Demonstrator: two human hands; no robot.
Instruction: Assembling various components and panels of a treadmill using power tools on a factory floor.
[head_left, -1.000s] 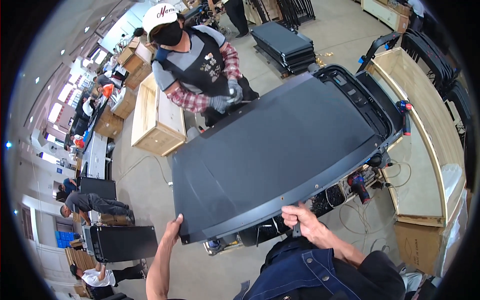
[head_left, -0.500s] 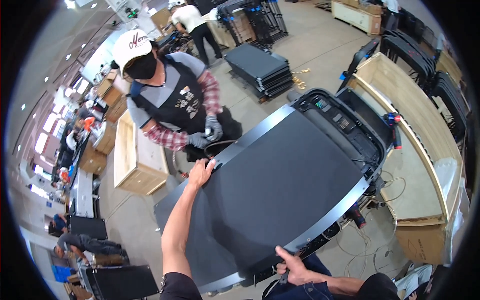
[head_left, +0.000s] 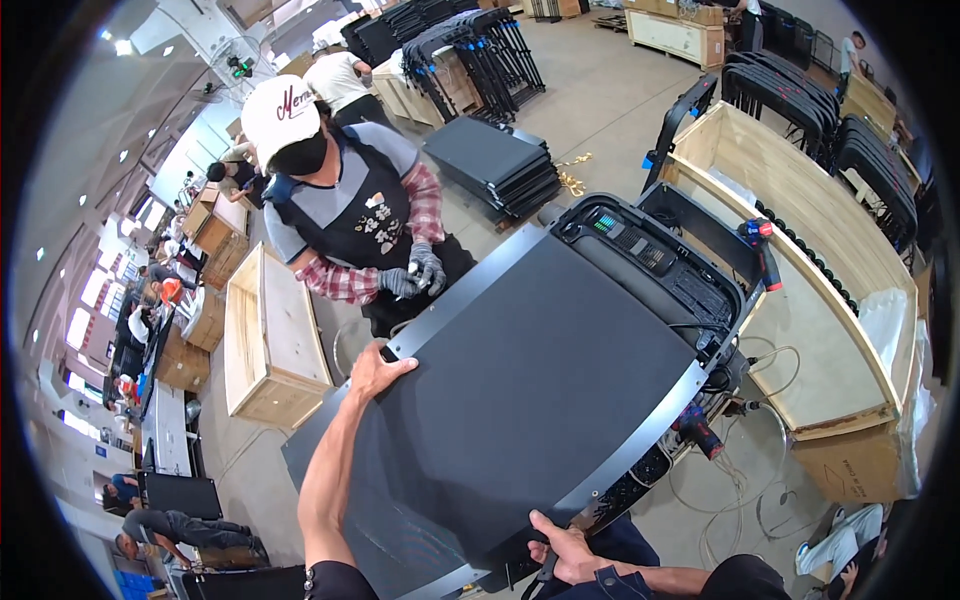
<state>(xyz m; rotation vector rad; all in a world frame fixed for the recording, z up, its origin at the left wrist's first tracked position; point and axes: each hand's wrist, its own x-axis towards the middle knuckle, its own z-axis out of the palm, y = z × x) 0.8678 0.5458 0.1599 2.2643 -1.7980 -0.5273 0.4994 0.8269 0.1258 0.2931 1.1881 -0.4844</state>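
Resting flat as before, left hand (head_left: 378, 372) stays open on treadmill deck (head_left: 520, 400) far edge; right hand (head_left: 562, 548) grips near rail, fingertips hidden; co-worker's gloved hands (head_left: 412, 277) now nearer.

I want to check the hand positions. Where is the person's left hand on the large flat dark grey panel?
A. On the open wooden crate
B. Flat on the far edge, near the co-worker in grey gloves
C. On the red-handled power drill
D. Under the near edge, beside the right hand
B: the left hand lies on the far edge of the large flat dark grey panel, while the right hand grips the near edge.
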